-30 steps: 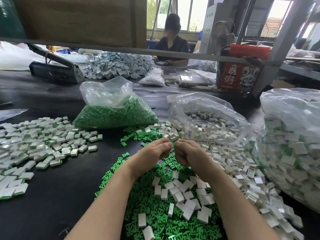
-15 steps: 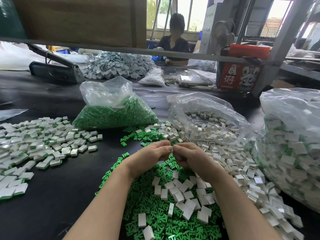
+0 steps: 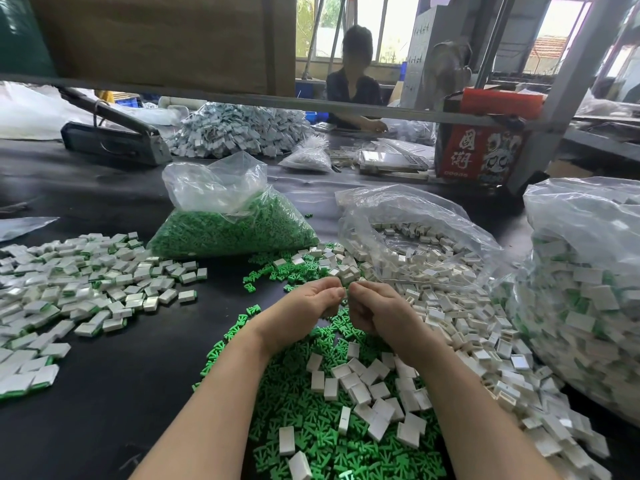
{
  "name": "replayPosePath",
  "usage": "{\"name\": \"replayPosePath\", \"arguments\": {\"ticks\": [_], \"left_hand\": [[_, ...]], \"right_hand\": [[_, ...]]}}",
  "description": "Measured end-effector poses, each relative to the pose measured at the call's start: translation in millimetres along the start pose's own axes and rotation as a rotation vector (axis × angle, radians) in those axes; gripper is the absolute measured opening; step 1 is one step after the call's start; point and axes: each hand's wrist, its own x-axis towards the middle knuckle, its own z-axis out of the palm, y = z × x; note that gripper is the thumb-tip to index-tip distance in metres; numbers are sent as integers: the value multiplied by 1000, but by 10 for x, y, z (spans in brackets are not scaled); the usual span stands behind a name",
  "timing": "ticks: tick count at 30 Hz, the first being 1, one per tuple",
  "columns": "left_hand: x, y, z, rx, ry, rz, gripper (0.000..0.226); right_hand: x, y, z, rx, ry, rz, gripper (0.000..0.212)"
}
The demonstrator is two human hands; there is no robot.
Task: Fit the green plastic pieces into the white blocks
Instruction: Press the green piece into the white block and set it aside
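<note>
Green plastic pieces (image 3: 311, 403) below, left hand (image 3: 304, 311) and right hand (image 3: 375, 311) curled, fingertips meeting, pinched item hidden.

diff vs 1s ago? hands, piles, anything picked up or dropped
Small changes only. Both hands have dropped slightly toward the person and remain pressed together fingertip to fingertip: left hand, right hand. What they pinch is hidden, so no pickup or release shows. Across the table, the seated person shifted right. The bag of green pieces, the white blocks and the finished pile lie unchanged.
</note>
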Motion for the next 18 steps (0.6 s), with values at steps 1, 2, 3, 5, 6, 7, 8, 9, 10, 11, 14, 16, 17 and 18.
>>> {"name": "replayPosePath", "arguments": {"ticks": [1, 2, 3, 5, 6, 7, 8, 9, 10, 11, 14, 16, 17, 18], "left_hand": [[-6, 14, 2, 5, -4, 6, 20], [-8, 19, 6, 2, -9, 12, 20], [-18, 31, 9, -11, -12, 12, 17], [-37, 51, 16, -44, -25, 9, 13], [-37, 43, 16, -57, -27, 9, 13], [-42, 48, 17, -72, -26, 8, 14], [-42, 52, 19, -86, -28, 12, 16], [-42, 55, 19, -93, -34, 17, 20], [-37, 54, 15, -83, -37, 23, 23], [-42, 61, 10, -66, -36, 29, 23], [-55, 52, -8, -45, -6, 44, 20], [-59, 40, -34, -44, 107, 34, 24], [-53, 28, -54, -37, 176, 29, 20], [-45, 19, -75, -20, 236, 24, 20]], "right_hand": [[-3, -1, -6, 3, 1, -4, 39], [-3, -1, -13, 3, 2, -6, 39], [-6, -1, -22, 1, -1, -8, 40], [-5, 3, -38, 3, -16, -3, 40], [-6, 3, -46, 9, -23, 2, 40], [-5, 4, -54, 18, -29, 4, 40], [-5, 7, -59, 28, -34, 4, 40], [-4, 14, -62, 38, -39, 4, 40], [-2, 18, -62, 46, -44, 3, 39], [2, 25, -62, 49, -44, 2, 38], [17, 34, -78, 11, 11, -13, 36], [28, 40, -125, -95, 113, -35, 34], [35, 49, -154, -188, 165, -46, 33], [41, 59, -176, -297, 204, -50, 31]]}}
